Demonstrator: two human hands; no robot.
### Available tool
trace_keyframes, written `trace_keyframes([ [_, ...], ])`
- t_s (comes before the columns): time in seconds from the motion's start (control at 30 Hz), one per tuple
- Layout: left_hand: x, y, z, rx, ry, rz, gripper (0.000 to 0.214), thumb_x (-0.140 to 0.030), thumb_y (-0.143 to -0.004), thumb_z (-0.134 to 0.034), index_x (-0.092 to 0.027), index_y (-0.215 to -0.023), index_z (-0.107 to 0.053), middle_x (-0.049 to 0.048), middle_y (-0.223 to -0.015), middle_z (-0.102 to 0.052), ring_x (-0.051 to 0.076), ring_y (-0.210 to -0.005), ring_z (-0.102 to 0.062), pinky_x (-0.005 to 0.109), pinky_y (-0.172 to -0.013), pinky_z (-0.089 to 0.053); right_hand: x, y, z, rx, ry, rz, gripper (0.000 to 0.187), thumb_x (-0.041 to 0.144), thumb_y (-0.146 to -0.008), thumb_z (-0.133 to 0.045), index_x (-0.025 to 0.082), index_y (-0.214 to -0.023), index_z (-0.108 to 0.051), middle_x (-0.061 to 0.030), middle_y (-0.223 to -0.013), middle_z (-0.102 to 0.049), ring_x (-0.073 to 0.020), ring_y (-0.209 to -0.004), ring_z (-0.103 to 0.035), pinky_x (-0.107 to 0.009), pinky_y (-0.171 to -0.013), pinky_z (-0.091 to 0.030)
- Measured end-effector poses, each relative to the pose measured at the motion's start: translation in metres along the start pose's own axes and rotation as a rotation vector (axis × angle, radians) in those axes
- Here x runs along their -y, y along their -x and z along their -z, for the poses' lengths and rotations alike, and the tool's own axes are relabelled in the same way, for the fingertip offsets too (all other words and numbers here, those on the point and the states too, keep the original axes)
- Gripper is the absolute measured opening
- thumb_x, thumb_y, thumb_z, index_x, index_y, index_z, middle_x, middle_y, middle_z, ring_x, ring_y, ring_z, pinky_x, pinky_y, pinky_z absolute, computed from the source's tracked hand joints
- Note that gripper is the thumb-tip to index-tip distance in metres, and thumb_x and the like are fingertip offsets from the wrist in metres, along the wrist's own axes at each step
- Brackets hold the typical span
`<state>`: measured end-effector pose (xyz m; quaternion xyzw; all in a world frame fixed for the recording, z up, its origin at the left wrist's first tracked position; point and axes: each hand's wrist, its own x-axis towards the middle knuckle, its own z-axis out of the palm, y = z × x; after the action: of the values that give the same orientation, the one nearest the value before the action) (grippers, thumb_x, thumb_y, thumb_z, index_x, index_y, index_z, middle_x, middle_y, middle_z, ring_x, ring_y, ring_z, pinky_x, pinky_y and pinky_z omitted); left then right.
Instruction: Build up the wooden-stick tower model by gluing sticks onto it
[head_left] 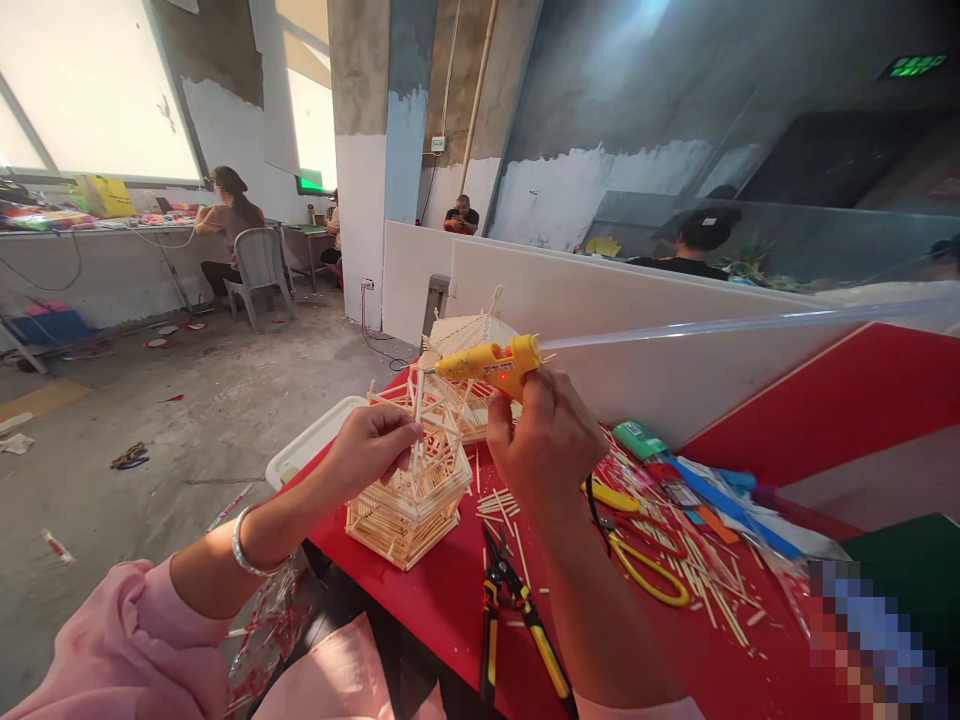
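My right hand is wrapped round a yellow hot glue gun with a long clear glue stick out its back. Its nozzle points left at the top of a small stick-built model house on the red table. My left hand pinches a thin wooden stick held upright against that model. Behind the gun stands a second stick structure with a sloped roof.
Pliers with yellow and black handles, yellow scissors, loose sticks and coloured paper scraps litter the table. A white tray sits at its left corner. A white partition rises behind. Other people sit at far tables.
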<state>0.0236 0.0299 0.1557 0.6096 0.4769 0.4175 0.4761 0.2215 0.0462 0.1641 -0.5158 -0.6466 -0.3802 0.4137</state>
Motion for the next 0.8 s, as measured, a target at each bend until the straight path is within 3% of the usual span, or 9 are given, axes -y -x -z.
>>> trace_keyframes([
  [0.43, 0.002, -0.006, 0.004, 0.023, -0.044, -0.076, 0.038, -0.037, -0.086, -0.055, -0.018, -0.054, -0.047, -0.004, -0.045, -0.049, 0.004, -0.035, -0.037, 0.018, -0.035, -0.026, -0.001, 0.007, 0.008, -0.079, -0.003, -0.003, 0.023, 0.023, -0.085, -0.055, 0.012, -0.105, -0.06, -0.0108, -0.087, -0.07, -0.0211, -0.075, -0.063, -0.031, -0.063, -0.042],
  [0.8, 0.002, -0.002, 0.009, 0.021, -0.104, -0.08, 0.042, -0.041, -0.087, -0.053, -0.019, -0.052, -0.048, -0.0031, -0.045, -0.047, 0.005, -0.037, -0.037, 0.019, -0.037, -0.028, -0.004, 0.035, 0.034, 0.028, 0.006, -0.008, 0.022, 0.028, -0.084, -0.055, 0.016, -0.102, -0.059, -0.009, -0.086, -0.069, -0.0206, -0.071, -0.064, -0.029, -0.059, -0.044],
])
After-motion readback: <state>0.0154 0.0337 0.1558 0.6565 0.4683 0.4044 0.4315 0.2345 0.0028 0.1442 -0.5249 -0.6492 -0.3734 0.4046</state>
